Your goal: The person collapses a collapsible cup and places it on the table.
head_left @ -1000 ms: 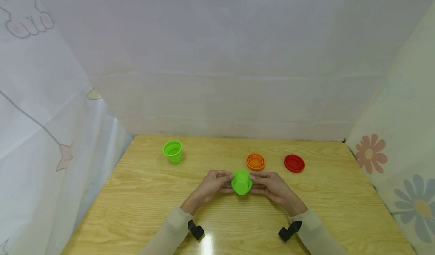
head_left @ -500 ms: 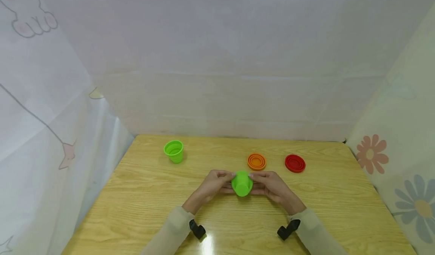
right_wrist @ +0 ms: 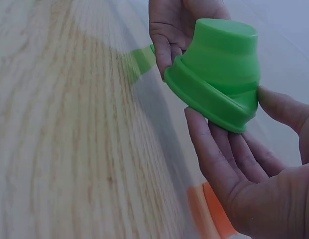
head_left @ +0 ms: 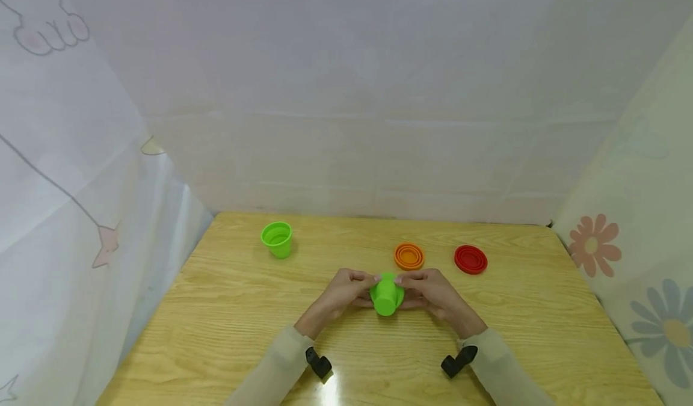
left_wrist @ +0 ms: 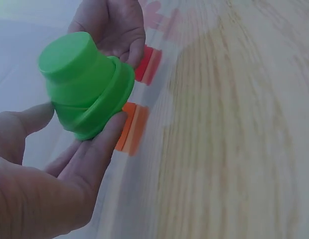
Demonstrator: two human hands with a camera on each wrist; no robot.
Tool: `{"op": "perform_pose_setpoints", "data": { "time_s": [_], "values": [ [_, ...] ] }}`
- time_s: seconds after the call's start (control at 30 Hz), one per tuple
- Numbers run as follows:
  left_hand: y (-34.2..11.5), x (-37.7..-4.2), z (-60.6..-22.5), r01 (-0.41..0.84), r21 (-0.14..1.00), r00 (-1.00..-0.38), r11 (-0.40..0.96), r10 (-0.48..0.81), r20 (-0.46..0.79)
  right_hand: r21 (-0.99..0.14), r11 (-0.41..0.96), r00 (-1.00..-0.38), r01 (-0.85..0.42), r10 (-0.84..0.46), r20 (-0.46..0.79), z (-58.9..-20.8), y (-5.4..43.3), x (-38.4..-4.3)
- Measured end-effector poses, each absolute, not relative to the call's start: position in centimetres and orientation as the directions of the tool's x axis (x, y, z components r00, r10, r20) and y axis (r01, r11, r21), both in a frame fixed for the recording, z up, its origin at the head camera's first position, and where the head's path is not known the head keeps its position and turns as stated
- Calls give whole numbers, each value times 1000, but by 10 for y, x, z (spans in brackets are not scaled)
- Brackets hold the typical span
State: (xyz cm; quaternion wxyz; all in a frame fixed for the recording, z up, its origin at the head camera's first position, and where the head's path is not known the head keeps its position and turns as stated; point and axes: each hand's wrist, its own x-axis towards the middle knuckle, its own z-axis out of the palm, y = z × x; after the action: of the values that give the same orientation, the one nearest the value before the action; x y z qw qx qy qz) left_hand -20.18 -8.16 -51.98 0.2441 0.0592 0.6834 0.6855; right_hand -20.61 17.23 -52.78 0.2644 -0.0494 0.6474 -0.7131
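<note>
Between my two hands is a green collapsible cup (head_left: 386,298), its base turned toward me and its rim facing away. Its wall is partly folded, with the rim section slanting unevenly in both wrist views. My left hand (head_left: 343,292) pinches one side, thumb on the wall and fingers at the rim. On the opposite side my right hand (head_left: 433,293) grips it the same way. In the left wrist view the cup (left_wrist: 84,84) is held off the table; the right wrist view shows the cup (right_wrist: 219,74) with its narrow base up.
A second green cup (head_left: 277,240) stands expanded at the back left of the wooden table (head_left: 227,310). Behind my hands lie a flattened orange cup (head_left: 409,256) and, farther right, a flattened red cup (head_left: 470,259). Fabric sheets (head_left: 346,93) rise along the back and sides.
The green cup in my hands tips slightly, its base pointing a little more toward me and looking longer. My thumbs have shifted inward on its wall. The other cups stay in place.
</note>
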Motion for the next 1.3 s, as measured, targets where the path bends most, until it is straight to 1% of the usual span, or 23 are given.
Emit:
{"op": "perform_pose_setpoints", "data": {
  "time_s": [0.27, 0.5, 0.77, 1.07, 1.3],
  "values": [
    [-77, -202, -518, -253, 966, -879, 46, 406, -250, -957, -34, -870, 289, -426, -248, -526, 172, -206],
    [-74, -201, -514, -245, 965, -879, 98, 397, -264, -965, 2, -862, 262, -449, -235, -525, 173, -205],
    [-71, -198, -512, -215, 969, -898, 119, 367, -244, -965, 36, -881, 261, -398, -254, -529, 169, -202],
    [-69, -200, -519, -169, 984, -905, 55, 387, -177, -970, 113, -907, 217, -344, -243, -524, 167, -197],
    [-76, -200, -519, -220, 975, -863, -21, 471, -185, -972, 148, -934, 180, -285, -216, -522, 170, -196]
  ]
}}
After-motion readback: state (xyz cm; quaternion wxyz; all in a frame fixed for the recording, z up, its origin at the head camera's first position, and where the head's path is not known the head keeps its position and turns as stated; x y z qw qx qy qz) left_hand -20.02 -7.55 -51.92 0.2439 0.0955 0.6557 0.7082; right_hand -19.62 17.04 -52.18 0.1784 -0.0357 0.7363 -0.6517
